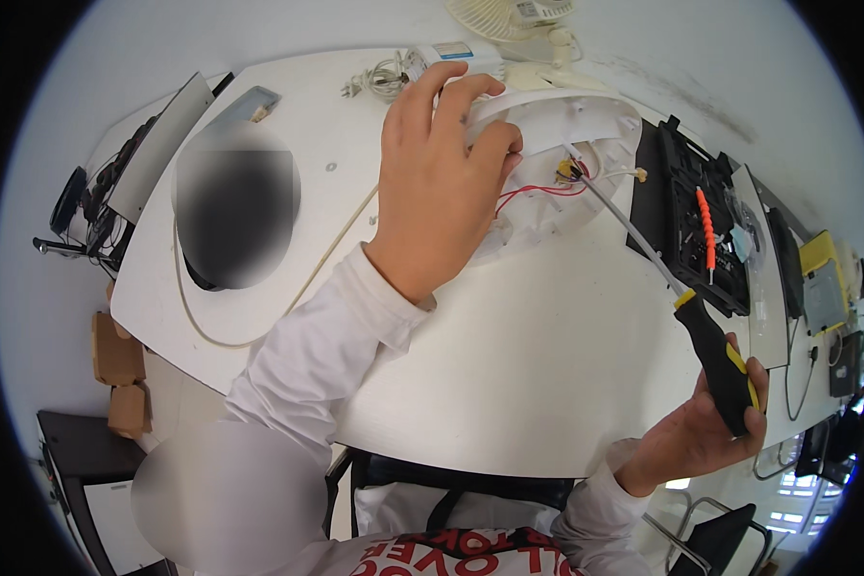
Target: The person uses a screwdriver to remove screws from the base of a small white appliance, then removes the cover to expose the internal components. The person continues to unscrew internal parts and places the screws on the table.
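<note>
My left hand [439, 173] grips the rim of a round white plastic housing [586, 144] that lies open on the white table [528, 374]. Red and yellow wires [547, 189] show inside it. My right hand [710, 427] is closed on the black and yellow handle of a long screwdriver [720, 360]. Its shaft [624, 226] runs up and to the left, and its tip sits inside the housing near the wires.
A black tool tray [686, 211] holding an orange-handled tool [707, 230] lies right of the housing. A white fan [509, 19], a power strip and a coiled cord [379, 77] sit at the far edge. A beige cable [259, 331] loops at left. Cardboard boxes [115, 355] stand on the floor.
</note>
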The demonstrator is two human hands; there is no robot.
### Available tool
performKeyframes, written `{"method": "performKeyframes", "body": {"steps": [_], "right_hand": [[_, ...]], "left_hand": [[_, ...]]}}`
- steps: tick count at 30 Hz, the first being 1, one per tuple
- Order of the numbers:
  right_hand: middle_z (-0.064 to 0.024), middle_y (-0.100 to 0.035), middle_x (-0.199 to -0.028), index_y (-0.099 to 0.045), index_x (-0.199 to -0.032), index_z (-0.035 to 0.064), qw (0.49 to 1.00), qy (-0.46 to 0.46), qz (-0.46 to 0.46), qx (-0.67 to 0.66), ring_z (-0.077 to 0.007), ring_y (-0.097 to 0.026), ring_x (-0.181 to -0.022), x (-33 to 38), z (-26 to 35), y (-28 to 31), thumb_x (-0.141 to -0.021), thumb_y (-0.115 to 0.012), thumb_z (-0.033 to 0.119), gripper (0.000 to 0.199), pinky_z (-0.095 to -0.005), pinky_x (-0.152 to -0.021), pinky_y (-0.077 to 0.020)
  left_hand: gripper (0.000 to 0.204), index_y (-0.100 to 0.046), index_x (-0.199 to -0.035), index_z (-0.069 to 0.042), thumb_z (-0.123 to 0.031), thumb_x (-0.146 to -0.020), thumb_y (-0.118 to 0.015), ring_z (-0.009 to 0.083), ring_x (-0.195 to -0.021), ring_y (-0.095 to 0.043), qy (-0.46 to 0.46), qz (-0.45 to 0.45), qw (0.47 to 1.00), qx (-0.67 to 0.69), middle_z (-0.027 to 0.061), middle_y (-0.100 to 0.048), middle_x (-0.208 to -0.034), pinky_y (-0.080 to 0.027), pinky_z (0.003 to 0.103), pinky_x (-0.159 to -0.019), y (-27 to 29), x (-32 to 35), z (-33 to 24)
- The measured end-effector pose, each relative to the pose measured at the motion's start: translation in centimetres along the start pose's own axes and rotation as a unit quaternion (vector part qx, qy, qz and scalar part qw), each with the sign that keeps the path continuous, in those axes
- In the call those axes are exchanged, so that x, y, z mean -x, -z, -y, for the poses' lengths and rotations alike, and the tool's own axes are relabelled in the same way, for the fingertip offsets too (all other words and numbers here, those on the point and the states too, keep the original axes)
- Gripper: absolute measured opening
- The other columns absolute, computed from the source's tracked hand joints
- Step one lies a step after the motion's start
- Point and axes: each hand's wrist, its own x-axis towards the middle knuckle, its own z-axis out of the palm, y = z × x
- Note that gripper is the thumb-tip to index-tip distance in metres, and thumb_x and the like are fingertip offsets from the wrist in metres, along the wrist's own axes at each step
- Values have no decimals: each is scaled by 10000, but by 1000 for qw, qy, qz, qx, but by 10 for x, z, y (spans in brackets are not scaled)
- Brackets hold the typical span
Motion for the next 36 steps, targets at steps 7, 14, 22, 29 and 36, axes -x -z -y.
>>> {"method": "performKeyframes", "body": {"steps": [7,14,22,29,36], "right_hand": [[-176,-430,-1233,-388,-1140,210,999,-31,20,-11,-423,-524,-1070,4,-14,-1,-893,-511,87,301,-458,-871,-517],[-177,-431,-1252,-395,-1177,186,998,-57,-4,-33,-428,-500,-1107,9,-23,3,-875,-565,145,349,-491,-941,-449],[-188,-416,-1242,-363,-1176,193,998,-52,28,-33,-410,-521,-1080,4,-22,7,-861,-533,19,399,-448,-895,-504],[-186,-419,-1227,-361,-1159,186,997,-63,5,-44,-394,-531,-1071,7,-24,5,-860,-567,85,377,-455,-881,-512],[-168,-430,-1180,-353,-1092,170,983,-132,20,-129,-371,-558,-1035,10,-17,-3,-837,-630,230,381,-467,-873,-514]], "left_hand": [[207,-589,-782,-98,-10,-634,-704,348,-1123,-443,-30,-3,999,-29,58,-532,-1110,-403,427,-848,-4,-1,-2],[227,-571,-788,-83,28,-634,-695,361,-1182,-374,-39,18,999,-8,71,-496,-1171,-373,432,-895,-1,-4,-1],[215,-565,-803,-88,23,-662,-683,363,-1217,-336,-56,56,997,8,83,-473,-1211,-355,426,-908,7,-9,-9],[199,-566,-858,-74,-1,-705,-670,240,-958,-574,-54,10,997,51,6,-629,-870,-377,463,-934,46,-28,-6],[109,-581,-858,4,40,-762,-619,194,-807,-609,71,108,985,113,82,-628,-813,-378,403,-959,87,5,19]]}}
